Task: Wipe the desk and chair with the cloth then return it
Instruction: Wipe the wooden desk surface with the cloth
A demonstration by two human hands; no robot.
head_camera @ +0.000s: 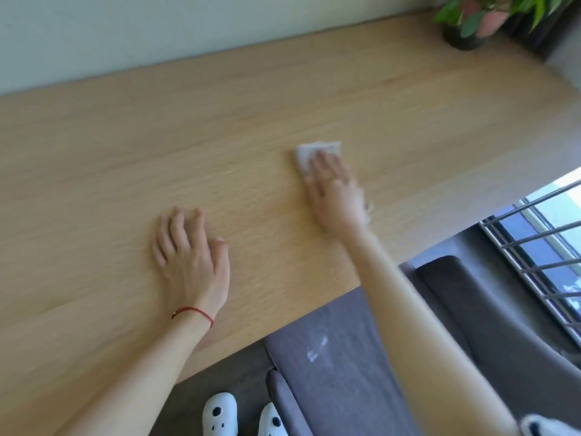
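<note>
A light wooden desk [220, 127] fills most of the view. My right hand [334, 190] presses flat on a small white cloth [306, 152] in the middle of the desk; most of the cloth is hidden under the palm and fingers. My left hand [188, 250] rests flat on the desk nearer to me, fingers spread, holding nothing, with a red string on its wrist. A grey upholstered chair [333, 350] stands below the desk's near edge, with a whitish smear on its seat.
A potted plant [471, 20] stands on the desk's far right corner. A pale wall [157, 26] runs behind the desk. A window with metal bars [540, 253] is at the right. White slippers [220, 413] show on the dark floor.
</note>
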